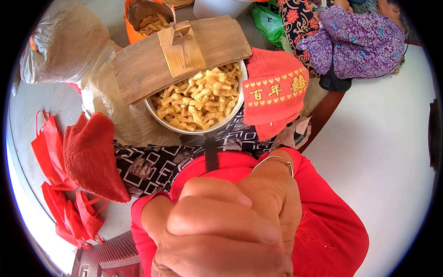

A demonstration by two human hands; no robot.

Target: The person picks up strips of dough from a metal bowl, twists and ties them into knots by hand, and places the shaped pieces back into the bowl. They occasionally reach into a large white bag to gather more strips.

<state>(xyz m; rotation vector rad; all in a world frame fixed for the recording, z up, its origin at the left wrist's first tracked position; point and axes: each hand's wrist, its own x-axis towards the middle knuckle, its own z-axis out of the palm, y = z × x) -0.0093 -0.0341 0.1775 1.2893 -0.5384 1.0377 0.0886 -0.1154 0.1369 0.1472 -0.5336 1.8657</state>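
Hands (226,231) clasped, grip pressed together on nothing, close under the lens at 6 o'clock; lid (180,55) half-covers bowl (196,127) at 12.

Home food-prep spot: snack basin (194,99), wooden lid (180,53), bags (50,157).

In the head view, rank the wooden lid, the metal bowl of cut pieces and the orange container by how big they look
1. Wooden lid, widest.
2. Metal bowl, part-covered by the lid, so its true rank is unsure.
3. Orange container, smallest, farther off and cut by the frame.

Wooden lid (180,57) half over bowl (194,130)
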